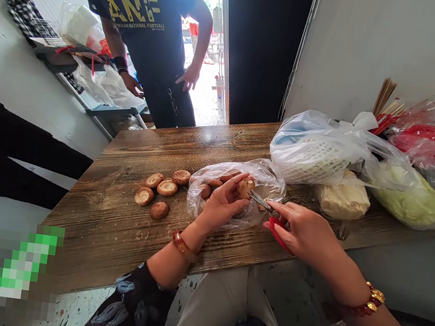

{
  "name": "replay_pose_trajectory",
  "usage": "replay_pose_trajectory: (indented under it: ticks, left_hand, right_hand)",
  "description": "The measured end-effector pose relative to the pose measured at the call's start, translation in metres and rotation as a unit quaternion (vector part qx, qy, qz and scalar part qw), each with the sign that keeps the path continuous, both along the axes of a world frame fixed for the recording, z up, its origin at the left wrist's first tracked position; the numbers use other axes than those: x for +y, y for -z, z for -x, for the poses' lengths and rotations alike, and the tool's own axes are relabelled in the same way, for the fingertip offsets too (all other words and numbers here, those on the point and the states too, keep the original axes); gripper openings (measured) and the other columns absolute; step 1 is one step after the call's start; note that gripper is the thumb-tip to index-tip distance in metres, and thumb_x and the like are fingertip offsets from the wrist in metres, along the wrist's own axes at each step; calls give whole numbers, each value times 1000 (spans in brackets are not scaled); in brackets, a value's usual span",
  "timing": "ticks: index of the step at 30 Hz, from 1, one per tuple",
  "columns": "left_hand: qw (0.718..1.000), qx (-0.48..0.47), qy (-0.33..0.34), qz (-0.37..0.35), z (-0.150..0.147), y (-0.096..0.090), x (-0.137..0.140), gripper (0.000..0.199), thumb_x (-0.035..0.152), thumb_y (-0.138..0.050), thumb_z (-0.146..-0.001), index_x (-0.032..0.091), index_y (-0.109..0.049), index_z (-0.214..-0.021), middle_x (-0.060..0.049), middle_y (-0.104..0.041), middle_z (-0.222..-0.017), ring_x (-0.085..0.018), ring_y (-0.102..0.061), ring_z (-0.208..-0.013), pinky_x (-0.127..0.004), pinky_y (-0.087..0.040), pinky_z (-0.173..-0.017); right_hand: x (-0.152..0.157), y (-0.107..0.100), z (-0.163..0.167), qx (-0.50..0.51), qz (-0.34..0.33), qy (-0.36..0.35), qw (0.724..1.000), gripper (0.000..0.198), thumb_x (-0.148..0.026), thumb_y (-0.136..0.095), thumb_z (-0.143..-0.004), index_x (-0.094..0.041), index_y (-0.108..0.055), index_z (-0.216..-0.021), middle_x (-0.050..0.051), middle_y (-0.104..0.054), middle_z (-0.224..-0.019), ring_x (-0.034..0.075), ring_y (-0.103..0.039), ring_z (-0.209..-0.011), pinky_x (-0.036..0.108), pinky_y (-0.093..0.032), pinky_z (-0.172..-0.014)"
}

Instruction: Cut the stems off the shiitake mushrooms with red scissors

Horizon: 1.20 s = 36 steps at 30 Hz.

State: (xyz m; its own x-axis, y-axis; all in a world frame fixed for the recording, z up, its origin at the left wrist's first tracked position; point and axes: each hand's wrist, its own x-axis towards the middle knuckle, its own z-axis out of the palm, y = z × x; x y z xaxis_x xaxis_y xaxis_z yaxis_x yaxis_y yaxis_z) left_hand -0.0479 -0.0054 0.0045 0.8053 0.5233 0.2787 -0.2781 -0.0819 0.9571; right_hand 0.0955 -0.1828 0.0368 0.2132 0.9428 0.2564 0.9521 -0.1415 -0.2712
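Note:
My left hand (223, 202) pinches a brown mushroom (245, 188) above a clear plastic bag (196, 203). In my right hand (300, 230) is a pair of scissors (278, 231) with red handles, their blade tips at the underside of that mushroom. More mushrooms (227, 176) lie in the bag, partly hidden by my left hand and the plastic. Left of the bag, several loose mushrooms (167, 187) rest on the wooden table, some with the pale underside up and one (159, 210) with its brown cap up.
Plastic bags (315, 149), one holding pale green cabbage (407, 196), crowd the table's right side beside a tan package (343, 195). Behind them stand wooden skewers (384, 97). A person in a dark shirt (139, 24) stands beyond the table (110, 250); another person's dark-clothed legs (14, 152) are at left.

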Motion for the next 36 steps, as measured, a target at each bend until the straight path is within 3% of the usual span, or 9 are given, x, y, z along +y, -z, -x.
replay_pose_trajectory:
  ticks: [8, 12, 20, 24, 30, 36]
  left_hand:
    - [1000, 12, -10, 13, 0, 1, -4, 74, 25, -80, -75, 19, -50, -143, -12, -55, -145, -29, -51, -134, -36, -42, -110]
    - [998, 17, 0, 55, 1, -3, -5, 71, 25, -81, -74, 19, -54, -139, -12, -58, -141, -28, -54, -130, -35, -43, -107]
    - [988, -5, 32, 149, 3, -10, -8, 56, 32, -80, -76, 23, -57, -127, -8, -69, -114, -19, -67, -94, -29, -52, -80]
    - [986, -3, 52, 159, 3, -9, -8, 53, 32, -79, -77, 22, -59, -126, -8, -70, -112, -18, -68, -89, -26, -51, -75]
    - [984, 13, 55, 172, 2, -7, -7, 57, 32, -81, -75, 18, -62, -127, -12, -68, -123, -25, -68, -101, -37, -54, -90]
    - [985, 28, 59, 158, 3, -2, -5, 59, 32, -81, -76, 19, -62, -130, -12, -69, -124, -27, -70, -102, -41, -52, -94]
  right_hand:
    - [5, -2, 0, -17, 43, 0, 999, 38, -28, -56, -94, -21, -63, -131, 7, -74, -105, 21, -70, -84, 30, -45, -67]
    - [2, 2, -1, -65, 26, 7, 998, 36, -27, -53, -95, -21, -64, -129, 5, -75, -100, 20, -70, -82, 29, -43, -63]
    - [-11, -10, -14, -175, -13, 18, 984, 40, -36, -63, -91, -18, -64, -126, 5, -71, -89, 21, -65, -80, 31, -41, -63]
    - [-12, -16, -20, -187, -7, 18, 982, 40, -36, -64, -90, -19, -65, -127, 5, -71, -89, 20, -64, -81, 31, -39, -63]
    - [-7, -20, -22, -208, 24, 5, 978, 44, -33, -65, -89, -15, -64, -129, 9, -72, -93, 23, -63, -82, 32, -39, -65]
    - [-2, -26, -28, -219, 36, -8, 975, 40, -35, -65, -87, -15, -67, -122, 10, -71, -93, 26, -62, -86, 35, -40, -68]
